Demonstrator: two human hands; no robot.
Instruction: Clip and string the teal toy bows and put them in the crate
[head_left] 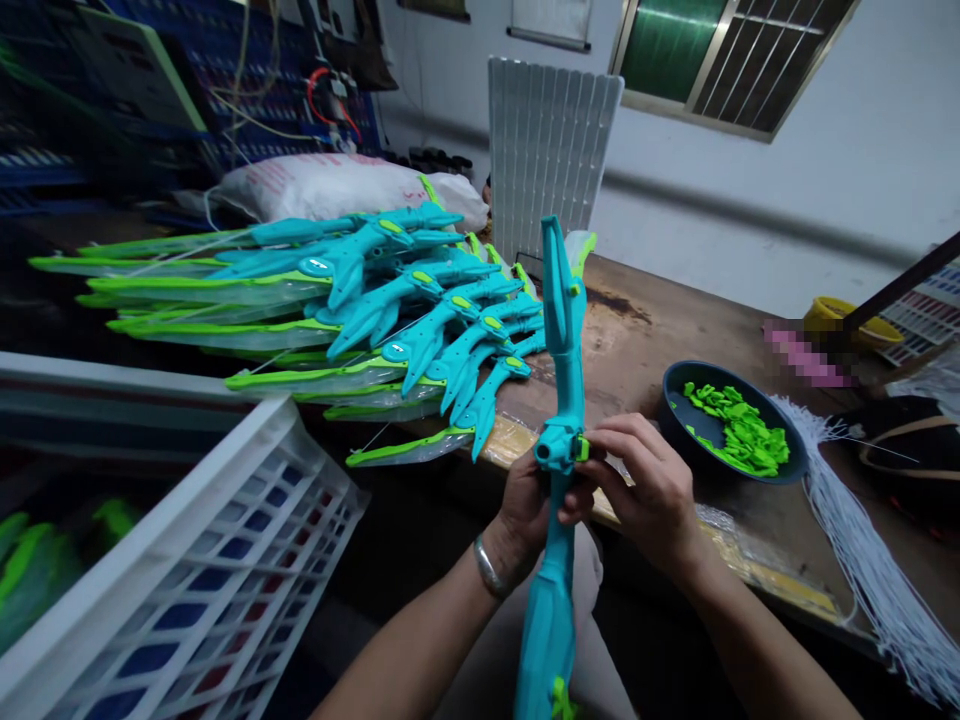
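A turquoise toy bow (568, 385) stands upright in front of me, its lower end running out of the bottom of the view. My left hand (525, 500), with a silver bangle at the wrist, is wrapped round its middle just below a round hole. On the bow's right side, my right hand (641, 480) is closed in a pinch on a small bright green plastic piece (582, 448), which touches the bow there. The fingers partly cover the piece, so how deep it sits cannot be seen.
Many similar toy bows (405, 320) lie piled on the wooden table (637, 310) to the left. A dark bowl (675, 420) holds green pieces, beside a bundle of white strings (855, 540). A white plastic crate (247, 560) stands at lower left. White sacks (322, 185) lie behind.
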